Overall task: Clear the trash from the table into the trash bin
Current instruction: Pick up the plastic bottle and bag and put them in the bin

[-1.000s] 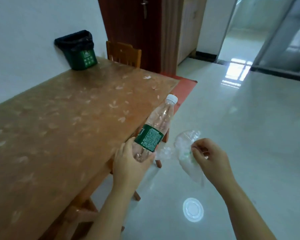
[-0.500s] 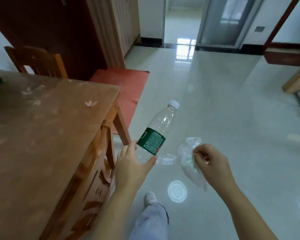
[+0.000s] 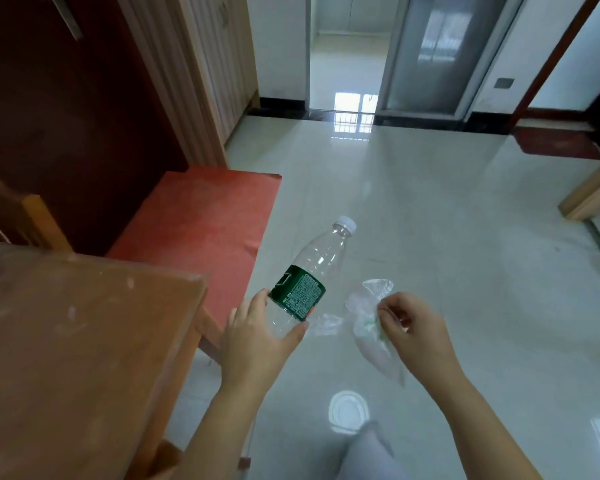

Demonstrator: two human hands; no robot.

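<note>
Carrying trash off right of worktop (image 3: 84, 341): left hand (image 3: 257, 341) wrapped round base of empty bottle (image 3: 309, 275), right hand (image 3: 416, 337) pinching crumpled plastic bag (image 3: 368, 323). Bin out of view. Risks: slick bottle slipping from low grip; limp bag slipping from pinch.

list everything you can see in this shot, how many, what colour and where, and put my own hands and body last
Plastic bottle: one, clear with white cap and green label, in the left hand.
Plastic bag: one, clear, crumpled, pinched in the right hand.
Table: one, brown wood, lower left.
Chair: one, wooden, behind the table, partly seen.
Mat: one, red, on the floor by the dark door.
Door: one, dark red-brown, upper left.
Floor: pale glossy tiles.
Left hand: one, gripping the bottle's base.
Right hand: one, holding the bag.
Leg: one, light grey trousers, bottom centre.
</note>
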